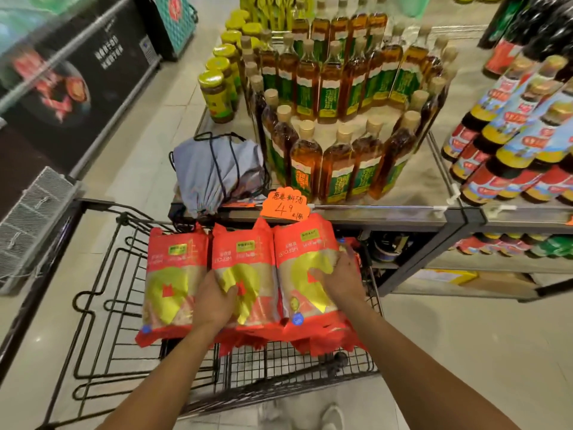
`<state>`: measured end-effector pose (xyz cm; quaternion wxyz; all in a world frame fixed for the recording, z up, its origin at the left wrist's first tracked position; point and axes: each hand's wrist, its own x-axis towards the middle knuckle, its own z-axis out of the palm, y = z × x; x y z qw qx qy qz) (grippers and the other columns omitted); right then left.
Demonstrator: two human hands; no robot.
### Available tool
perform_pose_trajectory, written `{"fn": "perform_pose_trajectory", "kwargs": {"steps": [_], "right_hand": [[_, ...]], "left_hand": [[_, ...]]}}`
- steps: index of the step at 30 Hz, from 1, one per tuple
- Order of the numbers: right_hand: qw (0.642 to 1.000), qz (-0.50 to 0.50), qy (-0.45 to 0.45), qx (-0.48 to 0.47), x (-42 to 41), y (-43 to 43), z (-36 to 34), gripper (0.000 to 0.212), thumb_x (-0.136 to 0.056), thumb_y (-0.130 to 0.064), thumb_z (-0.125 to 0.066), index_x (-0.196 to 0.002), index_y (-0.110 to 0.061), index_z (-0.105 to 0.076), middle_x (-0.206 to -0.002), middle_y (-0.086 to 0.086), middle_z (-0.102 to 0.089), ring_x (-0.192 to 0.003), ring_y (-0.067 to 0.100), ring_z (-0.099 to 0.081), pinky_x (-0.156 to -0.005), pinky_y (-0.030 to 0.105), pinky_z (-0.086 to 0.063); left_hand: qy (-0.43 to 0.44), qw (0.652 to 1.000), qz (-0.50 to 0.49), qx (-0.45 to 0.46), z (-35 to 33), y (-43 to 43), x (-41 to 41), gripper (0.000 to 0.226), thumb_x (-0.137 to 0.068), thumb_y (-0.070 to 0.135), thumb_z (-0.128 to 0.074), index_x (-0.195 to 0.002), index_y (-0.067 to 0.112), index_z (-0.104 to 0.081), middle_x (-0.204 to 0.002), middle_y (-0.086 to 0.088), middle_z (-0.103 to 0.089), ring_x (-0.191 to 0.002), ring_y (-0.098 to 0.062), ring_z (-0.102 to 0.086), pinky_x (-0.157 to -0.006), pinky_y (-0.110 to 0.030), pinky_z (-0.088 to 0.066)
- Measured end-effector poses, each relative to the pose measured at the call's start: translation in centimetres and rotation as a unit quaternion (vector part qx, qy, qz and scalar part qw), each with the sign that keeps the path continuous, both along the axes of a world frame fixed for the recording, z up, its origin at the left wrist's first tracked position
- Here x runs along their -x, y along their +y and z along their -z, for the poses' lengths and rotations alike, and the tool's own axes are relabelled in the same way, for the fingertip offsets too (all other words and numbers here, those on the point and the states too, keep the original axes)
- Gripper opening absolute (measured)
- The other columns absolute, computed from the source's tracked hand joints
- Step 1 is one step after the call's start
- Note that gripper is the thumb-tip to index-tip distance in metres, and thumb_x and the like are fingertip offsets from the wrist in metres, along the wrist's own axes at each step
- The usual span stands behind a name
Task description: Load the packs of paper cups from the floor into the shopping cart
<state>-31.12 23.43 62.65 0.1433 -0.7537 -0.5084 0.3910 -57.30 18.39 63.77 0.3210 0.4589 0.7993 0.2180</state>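
In the head view, a black wire cart (102,308) fills the lower left and centre of the frame, standing on a pale tiled floor (465,352). Three red-and-gold packs of paper cups lie side by side across the cart, their far ends towards the shelf. The left pack (173,274) lies untouched, just beside the middle pack (248,262). The right pack (305,262) touches the middle one and appears to rest on more red packs below it, whose edges show at the cart's right side.

The left hand (214,301) lies at the lower centre, its fingers curled around the near left edge of the middle pack, gripping it. The right hand (342,274) is pressed on the right pack's right side, fingers bent over its edge in a grip. Both bare forearms reach up from the bottom of the frame.

Just beyond the cart, a steel shelf (356,218) carries a ring of amber oil bottles (341,119) in the upper centre. A grey drawstring bag (214,172) lies on the shelf's left corner, and an orange price tag (284,204) hangs at the shelf edge, just above the packs. Yellow-lidded jars (217,94) stand to the left of the bottles. Dark sauce bottles (511,144) line the upper right. A black freezer (71,82) runs along the upper left.
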Motion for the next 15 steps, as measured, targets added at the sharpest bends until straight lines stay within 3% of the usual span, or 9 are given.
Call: {"fn": "perform_pose_trajectory", "kwargs": {"steps": [3, 7, 9, 12, 15], "right_hand": [[0.996, -0.043, -0.057, -0.046, -0.2, -0.9, -1.8, 0.092, -0.082, -0.064, -0.061, -0.151, -0.011, -0.031, -0.153, 0.017, -0.039, -0.141, 0.038, -0.035, -0.112, 0.051, -0.036], [0.98, -0.088, -0.094, -0.149, -0.1, -2.0, -3.9, 0.08, -0.076, -0.068, -0.049, -0.137, -0.017, -0.049, -0.128, 0.011, -0.06, -0.123, 0.033, -0.052, -0.103, 0.049, -0.043], [0.966, -0.123, -0.119, -0.193, 0.3, -2.9, -5.8, 0.078, -0.082, -0.063, -0.05, -0.143, -0.014, -0.045, -0.134, 0.012, -0.057, -0.126, 0.032, -0.05, -0.105, 0.049, -0.041], [0.94, -0.177, -0.155, -0.245, 0.1, -4.0, -8.1, 0.075, -0.089, -0.059, -0.047, -0.151, -0.017, -0.037, -0.148, 0.011, -0.046, -0.137, 0.031, -0.04, -0.112, 0.047, -0.033], [0.915, -0.184, -0.197, -0.3, -0.3, -5.6, -11.1, 0.072, -0.09, -0.057, -0.048, -0.151, -0.018, -0.037, -0.146, 0.011, -0.048, -0.136, 0.031, -0.04, -0.112, 0.047, -0.032]], "left_hand": [[0.026, 0.998, 0.052, -0.027, -1.6, -0.9, 0.2, 0.025, -0.091, 0.021, -0.07, -0.111, 0.019, -0.055, -0.111, -0.007, -0.063, -0.106, -0.03, -0.061, -0.087, -0.039, -0.048], [0.067, 0.992, 0.102, -0.022, -4.4, -2.5, 0.1, 0.056, -0.087, 0.047, -0.06, -0.132, 0.013, -0.055, -0.129, -0.01, -0.061, -0.121, -0.03, -0.057, -0.102, -0.048, -0.048], [0.108, 0.986, 0.129, -0.018, -5.8, -3.4, -0.2, 0.068, -0.085, 0.054, -0.053, -0.138, 0.013, -0.049, -0.137, -0.01, -0.058, -0.128, -0.031, -0.054, -0.104, -0.048, -0.047], [0.166, 0.966, 0.189, -0.059, -8.3, -4.9, -1.6, 0.063, -0.093, 0.042, -0.06, -0.146, 0.011, -0.043, -0.146, -0.011, -0.052, -0.135, -0.032, -0.049, -0.108, -0.047, -0.044], [0.231, 0.936, 0.236, -0.118, -11.6, -5.9, -3.7, 0.071, -0.094, 0.049, -0.053, -0.151, 0.009, -0.04, -0.155, -0.013, -0.045, -0.143, -0.033, -0.042, -0.115, -0.046, -0.037]]}}
